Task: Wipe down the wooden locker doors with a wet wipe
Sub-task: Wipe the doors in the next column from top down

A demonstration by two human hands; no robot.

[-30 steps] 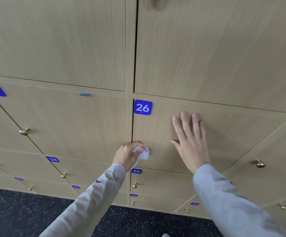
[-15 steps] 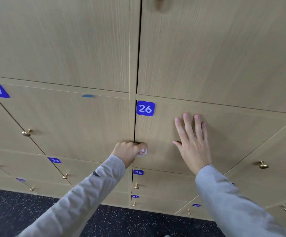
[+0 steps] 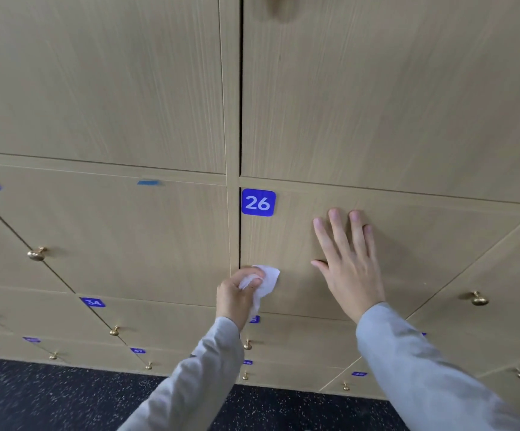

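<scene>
1. Centrally, the wet wipe [image 3: 263, 279], white and crumpled, lies against the lower left corner of the locker door [image 3: 414, 244] marked by the blue number plate "26" [image 3: 258, 202], just beside the dark vertical gap at the door's left edge.
2. Left hand [image 3: 237, 295]: its fingers [image 3: 254, 283] curl round the wipe and pinch it against the wood.
3. Right hand [image 3: 347, 265]: flat on the same door, fingers straight and spread, holding nothing; it appears to steady the panel.
4. Judged step: wiping the door's left margin. Good practice would be overlapping strokes along the grain, even pressure, a fresh face of the wipe turned outward, and the bracing hand shifted so that no patch beneath it is missed.
5. Surrounding: neighbouring doors with brass knobs [image 3: 37, 254], speckled dark floor [image 3: 50, 399] below.
</scene>
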